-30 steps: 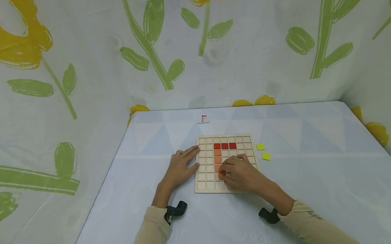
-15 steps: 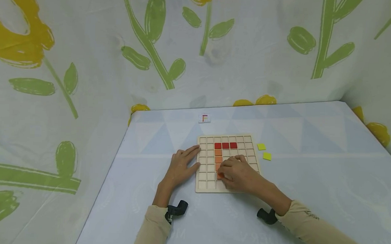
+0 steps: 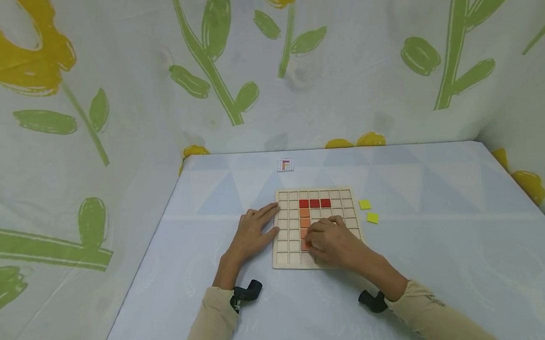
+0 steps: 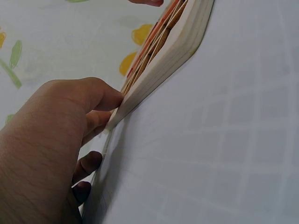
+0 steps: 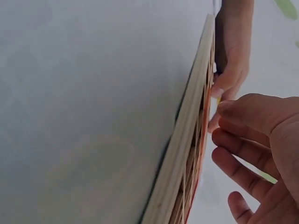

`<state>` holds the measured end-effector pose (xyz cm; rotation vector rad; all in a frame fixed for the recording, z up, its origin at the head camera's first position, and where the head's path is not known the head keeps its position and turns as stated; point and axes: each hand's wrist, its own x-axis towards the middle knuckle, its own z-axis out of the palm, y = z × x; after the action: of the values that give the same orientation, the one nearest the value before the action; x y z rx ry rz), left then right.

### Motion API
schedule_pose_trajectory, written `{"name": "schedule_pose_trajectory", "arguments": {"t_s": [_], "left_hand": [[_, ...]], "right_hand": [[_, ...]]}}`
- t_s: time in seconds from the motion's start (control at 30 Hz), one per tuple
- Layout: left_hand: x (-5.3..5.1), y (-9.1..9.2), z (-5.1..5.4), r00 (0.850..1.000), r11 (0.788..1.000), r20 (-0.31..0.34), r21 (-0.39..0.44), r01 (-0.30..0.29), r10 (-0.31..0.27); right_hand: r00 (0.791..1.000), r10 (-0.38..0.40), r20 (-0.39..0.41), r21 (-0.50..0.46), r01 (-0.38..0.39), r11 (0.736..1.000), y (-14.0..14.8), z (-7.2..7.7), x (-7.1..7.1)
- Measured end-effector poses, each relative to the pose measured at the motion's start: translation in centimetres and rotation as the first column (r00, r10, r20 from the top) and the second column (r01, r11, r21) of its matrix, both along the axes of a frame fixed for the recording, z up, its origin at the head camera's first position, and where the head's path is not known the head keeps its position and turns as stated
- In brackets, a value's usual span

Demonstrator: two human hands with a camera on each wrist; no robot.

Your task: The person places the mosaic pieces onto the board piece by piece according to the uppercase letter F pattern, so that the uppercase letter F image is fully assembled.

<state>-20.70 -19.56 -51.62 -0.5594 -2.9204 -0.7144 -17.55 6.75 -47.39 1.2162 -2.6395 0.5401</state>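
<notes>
A square wooden grid board [image 3: 288, 259] lies on the table. My left hand [image 3: 249, 233] rests by its left side, fingers relaxed and fingertips touching the edge; in the left wrist view the thumb [image 4: 110, 97] meets the rim. Over the lower middle of the board is my right hand [image 3: 335, 243], its fingertips at the lowest orange tile [image 3: 304, 245], which looks flat in its cell and is partly covered. The right wrist view shows loosely bent fingers [image 5: 245, 144] with no tile visible between them. Several orange tiles form a column below a row of three red tiles [image 3: 315, 203].
Two yellow tiles [image 3: 368, 211] lie loose on the table to the right of the board. A small printed pattern card [image 3: 285, 165] sits beyond the board's far edge. Flowered cloth [image 3: 329, 102] hangs behind the table. Black devices [image 3: 248, 291] are strapped to both wrists.
The lowest orange tile, earlier tilted between my right fingers, now lies flat at the column's bottom. My right hand has shifted slightly left; the left hand stays put.
</notes>
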Motion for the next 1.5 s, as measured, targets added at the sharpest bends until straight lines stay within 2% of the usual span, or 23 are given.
{"name": "schedule_pose_trajectory", "arguments": {"t_s": [0.2,0.53,0.93,1.1,1.33,1.5], "left_hand": [[0.0,0.0,0.1,1.000,1.000,-0.002,0.024,-0.003,0.003],[0.1,0.1,0.0,1.000,1.000,0.016,0.029,0.000,0.000],[0.1,0.2,0.0,1.000,1.000,0.018,0.028,-0.010,0.009],[0.1,0.1,0.0,1.000,1.000,0.012,0.028,-0.008,0.007],[0.2,0.0,0.2,1.000,0.999,0.017,0.048,-0.001,0.000],[0.1,0.1,0.1,1.000,0.999,0.017,0.050,0.004,-0.004]], "right_hand": [[0.995,-0.076,0.060,-0.032,0.078,0.996,1.7,1.0,-0.4],[0.984,-0.171,0.048,-0.054,0.174,0.983,6.3,0.9,-1.8],[0.942,-0.319,0.104,0.030,0.318,0.948,11.0,0.8,-2.9],[0.932,-0.349,0.100,0.061,0.344,0.937,11.9,0.6,-3.2],[0.931,-0.354,0.091,0.061,0.350,0.935,13.1,0.0,-3.5],[0.914,-0.386,0.125,0.098,0.376,0.921,13.3,0.0,-3.6]]}}
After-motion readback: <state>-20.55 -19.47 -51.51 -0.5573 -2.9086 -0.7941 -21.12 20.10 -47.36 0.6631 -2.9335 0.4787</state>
